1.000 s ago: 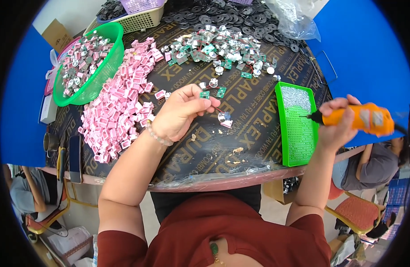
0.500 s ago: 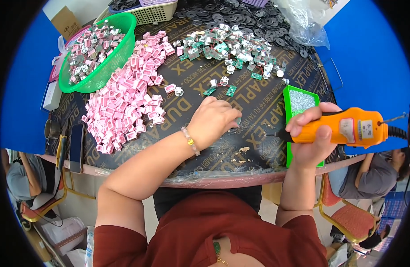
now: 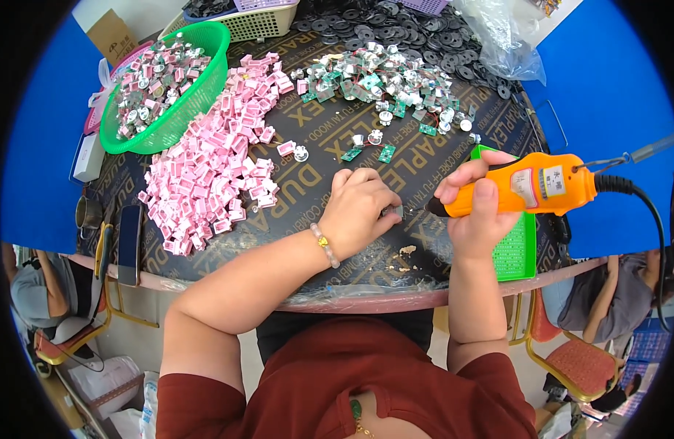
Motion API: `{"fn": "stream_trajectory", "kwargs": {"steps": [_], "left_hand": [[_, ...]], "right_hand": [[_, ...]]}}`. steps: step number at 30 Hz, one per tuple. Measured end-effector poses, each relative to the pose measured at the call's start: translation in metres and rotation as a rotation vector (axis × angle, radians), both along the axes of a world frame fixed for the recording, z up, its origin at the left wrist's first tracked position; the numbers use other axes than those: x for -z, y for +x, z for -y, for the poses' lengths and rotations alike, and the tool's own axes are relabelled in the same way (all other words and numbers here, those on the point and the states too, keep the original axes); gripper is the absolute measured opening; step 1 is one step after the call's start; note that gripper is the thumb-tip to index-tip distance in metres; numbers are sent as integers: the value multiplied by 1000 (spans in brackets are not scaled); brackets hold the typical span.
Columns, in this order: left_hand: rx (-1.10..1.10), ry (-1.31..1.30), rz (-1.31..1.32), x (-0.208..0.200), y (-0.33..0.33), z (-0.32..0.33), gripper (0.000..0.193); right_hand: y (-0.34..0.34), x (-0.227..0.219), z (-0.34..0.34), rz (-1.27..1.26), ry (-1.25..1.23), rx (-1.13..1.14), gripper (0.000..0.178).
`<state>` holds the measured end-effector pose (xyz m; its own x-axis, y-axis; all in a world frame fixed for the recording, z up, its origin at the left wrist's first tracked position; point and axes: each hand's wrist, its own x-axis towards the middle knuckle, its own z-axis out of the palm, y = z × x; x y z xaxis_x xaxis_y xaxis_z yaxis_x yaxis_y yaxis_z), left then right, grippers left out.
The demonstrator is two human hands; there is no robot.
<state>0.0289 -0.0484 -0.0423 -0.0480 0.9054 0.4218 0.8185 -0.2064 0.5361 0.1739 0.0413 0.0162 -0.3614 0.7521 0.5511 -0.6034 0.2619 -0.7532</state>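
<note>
Right hand (image 3: pixel 482 219) curls around the orange screwdriver (image 3: pixel 523 186).

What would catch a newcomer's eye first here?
Probably the bright orange corded tool in the person's right hand, right of centre. Next comes the big heap of pink pieces on the left of the table, with a well-filled green basket beside it at upper left.

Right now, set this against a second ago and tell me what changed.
The right hand has carried the orange power tool left, from over the green tray toward the left hand, still gripping it. The left hand has moved right and nearer the table edge; a small, mostly hidden part shows at its fingertips. The pink pile and green basket stayed put.
</note>
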Motion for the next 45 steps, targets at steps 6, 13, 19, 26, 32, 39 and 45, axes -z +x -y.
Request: {"fn": "stream_trajectory", "kwargs": {"steps": [6, 13, 19, 26, 32, 39, 45], "left_hand": [[-90, -57, 29, -4, 6, 3, 20], [-113, -106, 60, -4, 6, 3, 19], [-122, -79, 41, -3, 8, 3, 19], [-91, -57, 47, -1, 5, 3, 20], [-91, -53, 35, -1, 5, 3, 20], [-93, -81, 61, -2, 4, 4, 20], [-113, -82, 154, -8, 7, 4, 22]], "right_hand": [[-2, 6, 0, -49, 29, -32, 39], [-6, 8, 1, -44, 19, -42, 39], [-6, 9, 2, 54, 59, 41, 43], [-9, 14, 1, -17, 6, -52, 39], [-11, 15, 0, -6, 5, -68, 38], [-14, 14, 2, 14, -1, -66, 37], [-9, 12, 4, -69, 31, -101, 41]]}}
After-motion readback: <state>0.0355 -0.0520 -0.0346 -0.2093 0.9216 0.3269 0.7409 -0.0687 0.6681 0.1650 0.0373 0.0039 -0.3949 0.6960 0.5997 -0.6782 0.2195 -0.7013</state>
